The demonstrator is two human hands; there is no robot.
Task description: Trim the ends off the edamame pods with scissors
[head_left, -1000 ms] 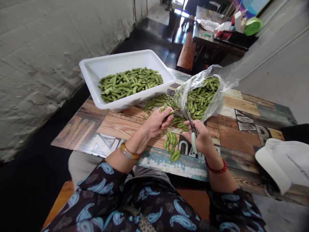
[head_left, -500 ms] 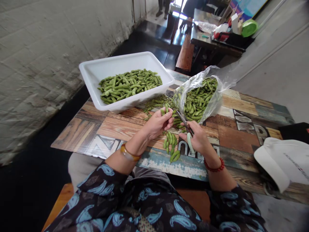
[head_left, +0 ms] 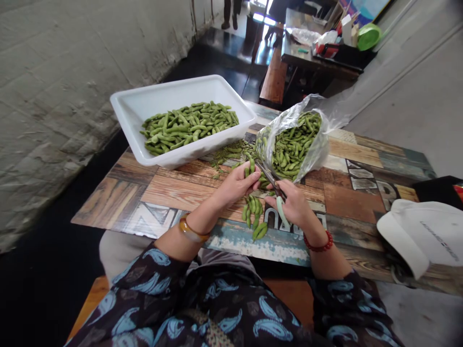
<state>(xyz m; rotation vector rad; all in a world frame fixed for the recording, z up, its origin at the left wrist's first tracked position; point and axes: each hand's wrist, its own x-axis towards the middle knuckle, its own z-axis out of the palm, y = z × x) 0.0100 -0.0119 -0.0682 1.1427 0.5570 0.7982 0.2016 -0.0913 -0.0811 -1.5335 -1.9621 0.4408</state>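
Green pods (head_left: 251, 163) poke up from the left hand (head_left: 238, 182), which is curled almost shut, with thumb and fingers pinching them. Next to it, the right hand (head_left: 293, 200) is closed around the scissors (head_left: 280, 208), with a pale green handle showing. The blades point at the pods, but I can't tell if they touch. Both hands are over the middle of the table (head_left: 173, 190). Between the hands and the near edge sits a little heap (head_left: 254, 209) of more pods. A big white tub (head_left: 195, 152), with lots of pods inside, is by the far left corner. To its right, near the far edge, a clear bag (head_left: 314, 154) lies open, full of pods too. Small green bits (head_left: 231, 152) are spread between the tub and the bag. By the right end, near the close corner, rests a white cap (head_left: 415, 231).
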